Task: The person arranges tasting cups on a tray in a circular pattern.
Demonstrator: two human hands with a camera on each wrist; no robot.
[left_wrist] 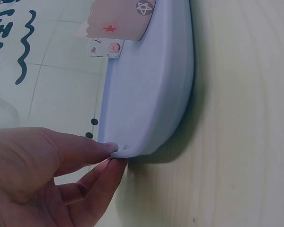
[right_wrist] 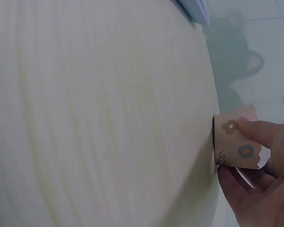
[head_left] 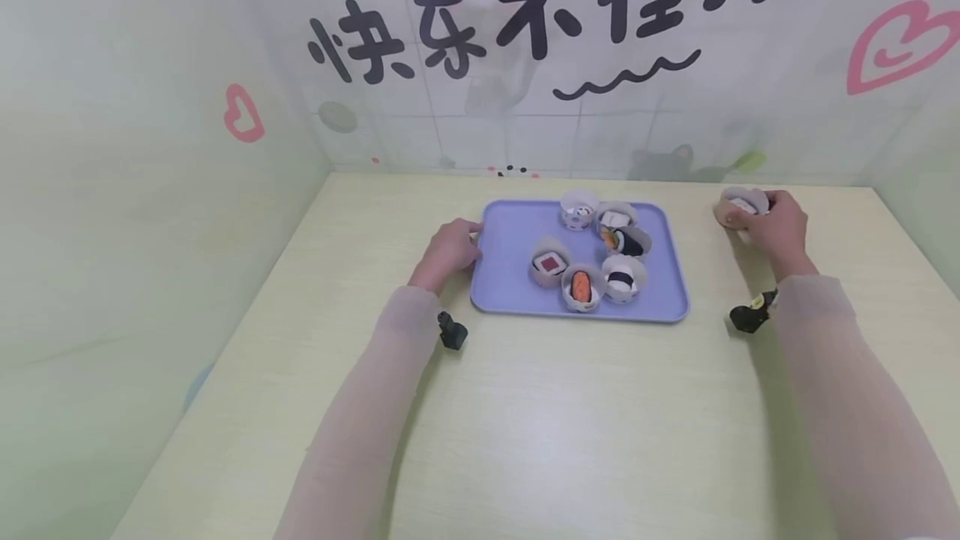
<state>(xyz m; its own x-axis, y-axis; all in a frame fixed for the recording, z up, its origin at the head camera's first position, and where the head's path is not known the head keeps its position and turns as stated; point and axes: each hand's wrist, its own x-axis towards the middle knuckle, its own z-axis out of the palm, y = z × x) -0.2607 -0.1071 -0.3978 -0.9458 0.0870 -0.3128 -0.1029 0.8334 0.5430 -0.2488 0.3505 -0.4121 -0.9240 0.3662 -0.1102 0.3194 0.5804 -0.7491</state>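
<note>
A lilac tray (head_left: pixel 510 240) lies on the table, and my left hand (head_left: pixel 452 247) pinches its left rim between thumb and fingers, as the left wrist view shows up close. Several paper cups stand on the tray's middle and right, among them one with an orange-topped sushi piece (head_left: pixel 581 287) and one with a black-banded white piece (head_left: pixel 621 278). To the right of the tray, my right hand (head_left: pixel 780 232) grips a beige paper cup (right_wrist: pixel 234 139) printed with flowers. A whitish piece (head_left: pixel 742 205) shows inside that cup, which is upright at the table's back edge.
The pale wooden table (head_left: pixel 570 423) reaches back to a tiled-print wall (head_left: pixel 480 140) with large black lettering. Another wall (head_left: pixel 150 190) rises along the left side. Black wrist cameras (head_left: pixel 452 332) hang beside each forearm.
</note>
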